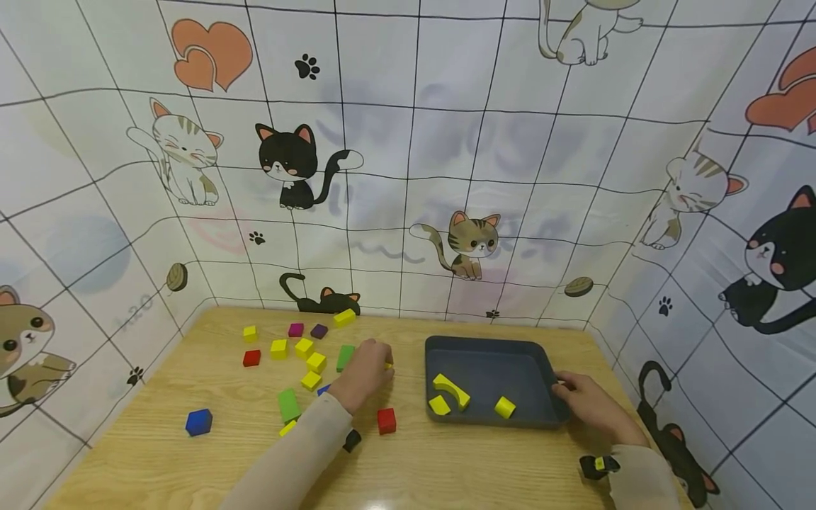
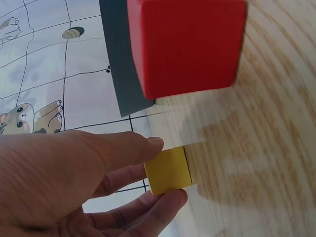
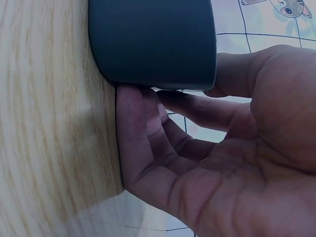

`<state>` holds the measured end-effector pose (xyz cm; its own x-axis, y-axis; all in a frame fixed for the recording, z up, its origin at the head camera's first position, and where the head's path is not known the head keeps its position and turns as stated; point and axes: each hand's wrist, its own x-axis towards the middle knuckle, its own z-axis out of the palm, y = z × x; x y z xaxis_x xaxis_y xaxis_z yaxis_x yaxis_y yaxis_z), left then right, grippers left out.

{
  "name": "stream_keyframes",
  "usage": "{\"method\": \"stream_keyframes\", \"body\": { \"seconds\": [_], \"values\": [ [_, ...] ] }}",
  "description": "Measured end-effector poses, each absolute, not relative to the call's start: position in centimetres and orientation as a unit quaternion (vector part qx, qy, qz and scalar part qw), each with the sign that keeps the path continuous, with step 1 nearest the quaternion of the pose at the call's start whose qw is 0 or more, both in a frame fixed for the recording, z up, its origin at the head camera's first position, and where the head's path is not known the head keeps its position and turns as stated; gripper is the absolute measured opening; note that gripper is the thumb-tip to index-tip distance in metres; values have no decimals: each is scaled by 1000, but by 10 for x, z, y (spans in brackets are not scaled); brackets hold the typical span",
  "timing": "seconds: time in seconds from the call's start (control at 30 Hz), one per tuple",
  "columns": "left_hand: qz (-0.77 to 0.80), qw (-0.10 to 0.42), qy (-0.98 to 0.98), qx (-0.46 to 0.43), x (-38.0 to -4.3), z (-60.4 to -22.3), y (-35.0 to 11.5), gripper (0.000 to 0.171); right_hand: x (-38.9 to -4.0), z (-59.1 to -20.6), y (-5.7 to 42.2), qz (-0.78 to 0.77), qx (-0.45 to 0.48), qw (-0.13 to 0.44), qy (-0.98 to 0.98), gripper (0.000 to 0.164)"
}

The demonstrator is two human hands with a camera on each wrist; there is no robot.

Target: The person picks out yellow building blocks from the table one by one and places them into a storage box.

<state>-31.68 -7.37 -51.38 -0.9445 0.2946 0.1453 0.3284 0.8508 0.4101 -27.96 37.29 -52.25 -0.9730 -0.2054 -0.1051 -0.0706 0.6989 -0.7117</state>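
Observation:
My left hand pinches a small yellow block between thumb and fingertips, at the tabletop left of the tray. In the head view that block is mostly hidden behind the hand. A red cube lies nearer me; it looms large in the left wrist view. The dark grey tray holds a yellow arch and two yellow blocks, one beside the arch and another further right. On the tray's right side, my right hand grips the rim, thumb above and fingers against the outer wall.
Left of my left hand lie several yellow blocks, a green block, a red block, a magenta block and a purple block. A blue cube sits apart at the left. Cat-print sheeting encloses the table's back and sides.

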Motion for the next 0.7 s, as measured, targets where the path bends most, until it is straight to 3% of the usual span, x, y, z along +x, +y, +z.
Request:
{"method": "stream_keyframes", "body": {
  "seconds": [0.7],
  "values": [
    [-234, 38, -959, -159, -319, -509, -60, 13, -281, -523, 374, -384, -66, 96, 916, 49]
  ]
}}
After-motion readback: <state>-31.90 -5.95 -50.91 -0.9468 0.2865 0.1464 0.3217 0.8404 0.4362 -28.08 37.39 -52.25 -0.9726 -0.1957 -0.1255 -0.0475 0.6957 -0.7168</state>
